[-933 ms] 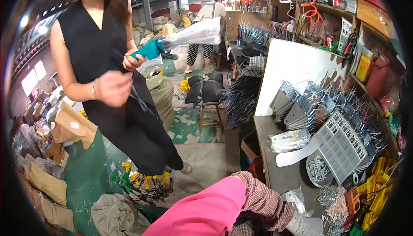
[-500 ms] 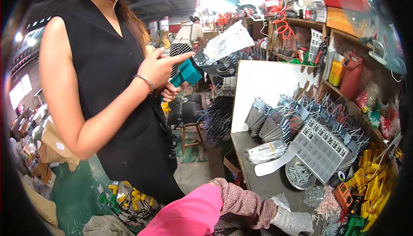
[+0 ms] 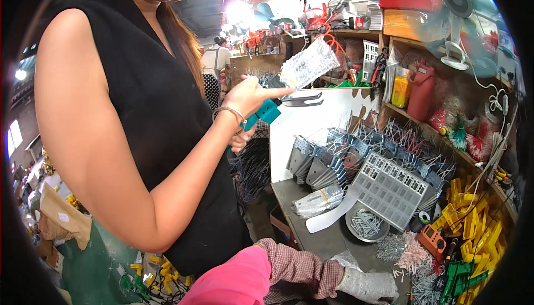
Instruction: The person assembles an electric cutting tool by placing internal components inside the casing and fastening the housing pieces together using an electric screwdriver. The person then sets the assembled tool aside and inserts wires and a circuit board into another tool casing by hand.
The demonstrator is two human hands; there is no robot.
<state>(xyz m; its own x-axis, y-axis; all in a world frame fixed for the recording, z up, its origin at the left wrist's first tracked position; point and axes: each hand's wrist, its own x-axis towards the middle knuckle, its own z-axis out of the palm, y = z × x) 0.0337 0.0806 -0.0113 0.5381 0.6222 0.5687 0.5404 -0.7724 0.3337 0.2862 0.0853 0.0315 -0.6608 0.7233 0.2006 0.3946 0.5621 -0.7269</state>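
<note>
My left hand (image 3: 368, 286), in a grey knit glove, rests low over the grey bench (image 3: 292, 193). A pink sleeve and a checked sleeve cover run to it. The glove's fingers are out of sight at the lower edge, so what they hold cannot be told. Clear plastic wrap (image 3: 347, 260) lies against the wrist. Beyond the glove are small pink parts (image 3: 414, 249) and loose screws (image 3: 428, 288). My right hand is not in view. On the left a person in a black sleeveless top holds a teal-handled tool (image 3: 269, 113) and points at its bubble-wrapped end (image 3: 309, 63).
A bowl of long screws (image 3: 364, 224) stands beside a grey compartment tray (image 3: 389, 191), which leans on stacked metal plates with wires (image 3: 325, 168). Yellow plastic parts (image 3: 473, 216), an orange meter (image 3: 431, 241) and green parts (image 3: 459, 277) crowd the right. Shelves hold a red flask (image 3: 421, 90).
The view has swung slightly right, so the bench things sit further left. The person appears larger, and the pointing hand and teal tool are further right. My gloved hand stays by the same bench spot.
</note>
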